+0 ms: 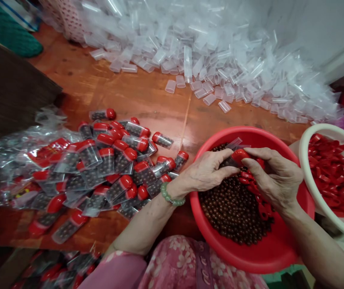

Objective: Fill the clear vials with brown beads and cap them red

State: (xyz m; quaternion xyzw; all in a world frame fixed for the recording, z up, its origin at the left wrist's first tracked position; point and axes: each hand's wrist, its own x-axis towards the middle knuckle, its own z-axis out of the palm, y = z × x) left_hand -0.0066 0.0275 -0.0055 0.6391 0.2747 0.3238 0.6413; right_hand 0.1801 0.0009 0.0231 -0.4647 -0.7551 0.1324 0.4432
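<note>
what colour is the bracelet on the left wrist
The bracelet is green, clearest in the head view.

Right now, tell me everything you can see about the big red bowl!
The red bowl is round and wide, with a smooth rim, and looks like plastic. It sits open side up. Inside, brown balls are heaped, with red caps toward the right and clear tubes near the far rim. The left hand and right hand are over it. A white tub is beside it; I can't tell whether they touch.
</note>
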